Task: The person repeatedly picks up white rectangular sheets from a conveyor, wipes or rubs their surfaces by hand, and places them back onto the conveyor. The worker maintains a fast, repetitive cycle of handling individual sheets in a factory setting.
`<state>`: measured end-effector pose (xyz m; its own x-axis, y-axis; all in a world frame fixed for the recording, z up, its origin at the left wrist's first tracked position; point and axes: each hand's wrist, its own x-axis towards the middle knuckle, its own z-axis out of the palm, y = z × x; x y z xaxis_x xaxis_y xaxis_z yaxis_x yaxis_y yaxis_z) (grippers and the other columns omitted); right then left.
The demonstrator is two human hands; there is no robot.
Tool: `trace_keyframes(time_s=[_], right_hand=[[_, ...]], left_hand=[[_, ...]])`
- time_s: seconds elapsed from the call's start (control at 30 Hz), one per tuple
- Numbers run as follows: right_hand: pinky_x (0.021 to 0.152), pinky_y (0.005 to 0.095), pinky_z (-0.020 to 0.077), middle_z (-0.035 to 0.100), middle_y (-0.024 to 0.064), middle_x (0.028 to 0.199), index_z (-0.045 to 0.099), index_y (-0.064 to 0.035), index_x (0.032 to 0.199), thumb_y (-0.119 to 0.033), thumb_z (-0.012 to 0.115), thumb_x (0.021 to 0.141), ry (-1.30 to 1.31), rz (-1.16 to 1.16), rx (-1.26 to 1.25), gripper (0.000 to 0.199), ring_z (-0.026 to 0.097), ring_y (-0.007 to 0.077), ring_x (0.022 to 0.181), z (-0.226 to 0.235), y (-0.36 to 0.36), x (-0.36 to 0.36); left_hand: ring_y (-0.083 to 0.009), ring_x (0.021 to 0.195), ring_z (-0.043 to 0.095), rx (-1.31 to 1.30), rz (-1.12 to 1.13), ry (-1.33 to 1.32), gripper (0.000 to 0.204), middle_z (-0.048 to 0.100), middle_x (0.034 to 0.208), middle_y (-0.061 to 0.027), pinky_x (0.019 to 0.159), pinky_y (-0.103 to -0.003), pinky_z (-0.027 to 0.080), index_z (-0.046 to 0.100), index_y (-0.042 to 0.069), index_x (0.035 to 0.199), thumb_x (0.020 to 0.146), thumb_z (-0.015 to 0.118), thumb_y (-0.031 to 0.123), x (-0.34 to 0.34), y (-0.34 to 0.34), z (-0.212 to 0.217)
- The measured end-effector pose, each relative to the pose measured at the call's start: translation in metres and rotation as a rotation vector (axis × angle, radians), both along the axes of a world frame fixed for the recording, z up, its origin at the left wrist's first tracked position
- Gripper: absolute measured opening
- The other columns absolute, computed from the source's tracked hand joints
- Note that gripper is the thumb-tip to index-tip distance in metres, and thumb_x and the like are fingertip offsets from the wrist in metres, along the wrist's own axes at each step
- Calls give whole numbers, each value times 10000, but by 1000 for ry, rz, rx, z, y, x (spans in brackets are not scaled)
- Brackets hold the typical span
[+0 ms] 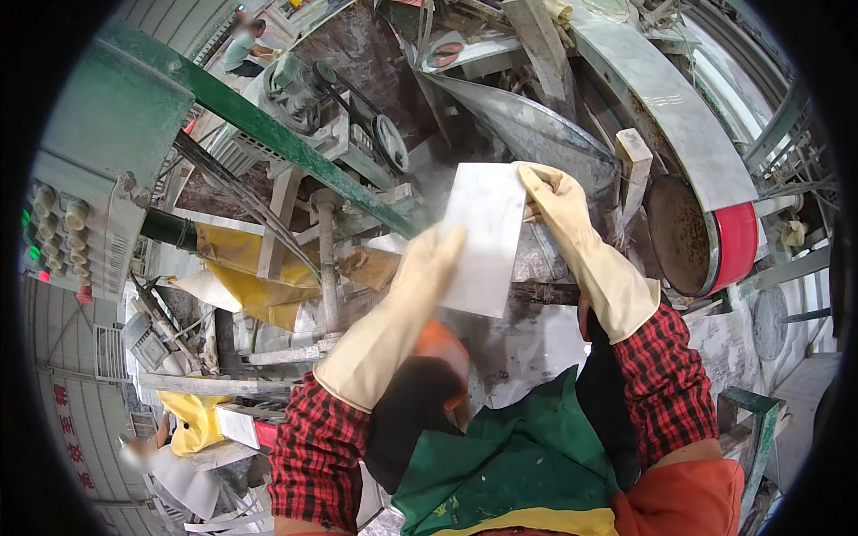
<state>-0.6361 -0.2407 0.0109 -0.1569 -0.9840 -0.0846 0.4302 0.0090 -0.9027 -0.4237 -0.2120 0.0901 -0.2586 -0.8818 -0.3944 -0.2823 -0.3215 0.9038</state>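
A thin rectangular white stone tile (487, 241) with faint grey marks is held up in front of me, its long side nearly upright and slightly tilted. My right hand (552, 195), in a cream rubber glove, pinches its upper right corner between thumb and fingers. At the tile's left edge is my left hand (427, 263), in a matching glove. Motion smears its fingers, so I cannot tell whether they grip the tile or only touch it. Both forearms wear red-and-black checked sleeves, and a green apron (509, 447) covers my lap.
A green control box (98, 196) with knobs stands at left, a green beam (268, 125) running from it. Ahead are a motor with a belt wheel (390, 143) and a metal trough (527, 116). A curved pale slab with a red end band (736, 248) is at right. Other people (243, 52) are farther off.
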Motion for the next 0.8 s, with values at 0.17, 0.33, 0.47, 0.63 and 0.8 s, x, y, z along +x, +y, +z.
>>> trace_keyframes(time_s=[0.17,0.33,0.47,0.63,0.8], right_hand=[[592,253,541,710,70,838,401,-24,1510,-209,729,936,48,342,-2,686,660,114,647,5,42,33],[700,272,571,720,106,1014,367,-46,1535,-173,702,955,-67,606,-18,683,678,126,785,24,61,33],[782,293,565,685,104,1144,378,-40,1524,-209,703,947,-233,495,22,683,667,142,926,18,48,27],[922,335,560,654,126,1253,404,-9,1486,-202,704,922,-289,508,-19,666,655,179,1124,1,44,22],[750,191,490,686,32,1103,435,26,1484,-144,708,927,-288,626,-25,644,622,42,832,33,61,20]], left_hand=[[-61,804,585,-79,147,75,364,656,971,12,730,-235,481,648,60,1092,1028,544,403,20,-12,-18],[-96,858,579,-147,224,25,436,655,984,-25,792,-253,474,642,17,1093,1034,495,423,24,-22,-10],[-83,970,567,-170,32,70,422,645,1093,-26,872,-262,456,611,12,1191,1035,520,394,19,-16,-6],[-99,965,590,6,-122,314,414,637,1114,-18,850,-274,490,561,24,1310,1002,614,295,29,-18,-1],[-82,836,641,-51,182,195,416,672,1033,-9,699,-232,527,584,57,1298,990,638,332,49,-37,-15]])
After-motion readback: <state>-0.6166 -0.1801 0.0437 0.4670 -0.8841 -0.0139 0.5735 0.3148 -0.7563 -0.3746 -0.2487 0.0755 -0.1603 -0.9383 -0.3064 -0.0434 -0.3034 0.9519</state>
